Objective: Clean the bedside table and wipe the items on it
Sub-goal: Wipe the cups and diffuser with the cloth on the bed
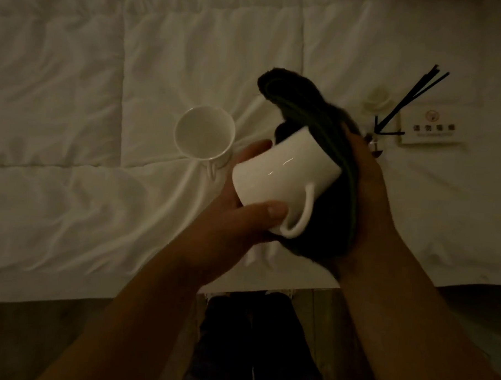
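Observation:
My left hand (242, 209) grips a white mug (284, 174) tipped on its side, its handle pointing down toward me and its mouth turned to the upper right. My right hand (366, 195) holds a dark folded cloth (304, 106) against the mug's mouth; part of the cloth is pushed into the opening. A second white mug (204, 137) stands upright on the white bed quilt (74, 124), just left of my left hand.
A reed diffuser (402, 101) with black sticks and a small white sign card (431, 130) lie on the quilt to the right, close behind my right hand. The bed's edge runs across below my forearms, with dark floor and my legs beneath.

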### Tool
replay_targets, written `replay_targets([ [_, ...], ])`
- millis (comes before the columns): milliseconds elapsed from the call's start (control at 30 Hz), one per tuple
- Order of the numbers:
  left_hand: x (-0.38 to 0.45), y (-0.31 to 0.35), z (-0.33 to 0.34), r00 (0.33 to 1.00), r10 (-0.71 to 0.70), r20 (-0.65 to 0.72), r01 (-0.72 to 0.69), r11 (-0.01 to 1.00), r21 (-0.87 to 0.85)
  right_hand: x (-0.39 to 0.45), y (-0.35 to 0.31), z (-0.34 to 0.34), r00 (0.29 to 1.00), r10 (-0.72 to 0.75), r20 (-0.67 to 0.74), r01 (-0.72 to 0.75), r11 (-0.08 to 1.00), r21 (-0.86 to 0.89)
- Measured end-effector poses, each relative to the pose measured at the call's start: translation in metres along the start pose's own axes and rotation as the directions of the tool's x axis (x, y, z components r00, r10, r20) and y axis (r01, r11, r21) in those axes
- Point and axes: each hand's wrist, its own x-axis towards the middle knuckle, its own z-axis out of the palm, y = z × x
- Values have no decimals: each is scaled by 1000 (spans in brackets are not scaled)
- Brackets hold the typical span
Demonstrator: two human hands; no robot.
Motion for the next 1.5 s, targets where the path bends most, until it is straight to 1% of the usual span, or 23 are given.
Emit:
replay_targets([
  [67, -1, 16, -8, 995, 95, 40, -101, 976, 193, -3, 0, -11, 997, 63, 33, -65, 997, 47],
  [133, -2, 34, -13, 979, 115, 169, -177, 890, 419, -9, 6, -20, 989, 147, 29, -150, 981, 122],
  [233, -5, 52, -13, 960, 58, 274, -250, 620, 744, -18, 12, -30, 978, 204, 45, -208, 971, 122],
  [333, -6, 58, -9, 938, 22, 347, -339, 279, 898, -21, 7, -31, 975, 170, 144, -164, 985, -52],
  [400, -5, 53, -10, 943, -10, 332, -326, 162, 931, -22, 2, -27, 981, 93, 170, -36, 950, -311],
  [433, -6, 49, -10, 956, 0, 295, -292, 149, 945, -23, 1, -24, 984, 21, 174, 60, 893, -447],
  [500, -7, 41, -9, 975, 59, 215, -223, 228, 948, -25, 2, -17, 973, -165, 163, 231, 738, -633],
  [567, -9, 34, -7, 985, 102, 139, -167, 361, 917, -28, 10, -13, 923, -350, 162, 361, 634, -684],
  [633, -9, 27, -5, 989, 132, 64, -119, 473, 873, -31, 24, -13, 874, -466, 140, 443, 645, -623],
  [700, -9, 21, -5, 988, 151, 7, -87, 530, 843, -32, 37, -15, 867, -498, 26, 435, 730, -526],
  [767, -11, 16, -6, 989, 143, -20, -64, 554, 830, -30, 43, -18, 905, -409, -113, 339, 857, -388],
  [833, -14, 14, -9, 994, 111, 5, -72, 607, 791, -25, 41, -21, 950, -269, -161, 234, 951, -203],
  [900, -17, 13, -10, 993, 105, 45, -105, 682, 724, -18, 37, -24, 976, -174, -128, 173, 985, -22],
  [1000, -20, 11, -8, 980, 191, 44, -178, 771, 612, -14, 37, -27, 1000, -3, -10, 4, 992, 124],
  [1067, -21, 9, -3, 962, 271, 43, -243, 773, 586, -16, 40, -25, 992, 105, 74, -117, 975, 188],
  [1133, -20, 5, 3, 938, 345, 30, -295, 748, 594, -19, 42, -22, 986, 119, 115, -141, 968, 207],
  [1267, -18, 3, 4, 890, 457, -15, -347, 697, 628, -19, 38, -16, 999, -51, 13, 49, 990, 134],
  [1333, -13, 7, 1, 867, 498, -13, -343, 615, 710, -22, 29, -15, 977, -215, 3, 215, 976, -40],
  [1367, -10, 8, 1, 859, 513, 2, -343, 572, 745, -26, 25, -14, 953, -300, 30, 299, 929, -220],
  [1400, -7, 9, 1, 853, 521, 17, -347, 543, 765, -28, 21, -13, 924, -375, 75, 367, 816, -447],
  [1433, -3, 8, 1, 850, 525, 31, -352, 524, 776, -30, 19, -11, 890, -432, 147, 411, 620, -668],
  [1467, -1, 8, 1, 848, 528, 48, -357, 501, 788, -29, 17, -9, 847, -467, 254, 437, 341, -832],
  [1500, 1, 8, 1, 844, 532, 68, -361, 469, 806, -28, 16, -6, 803, -465, 372, 442, 45, -896],
])
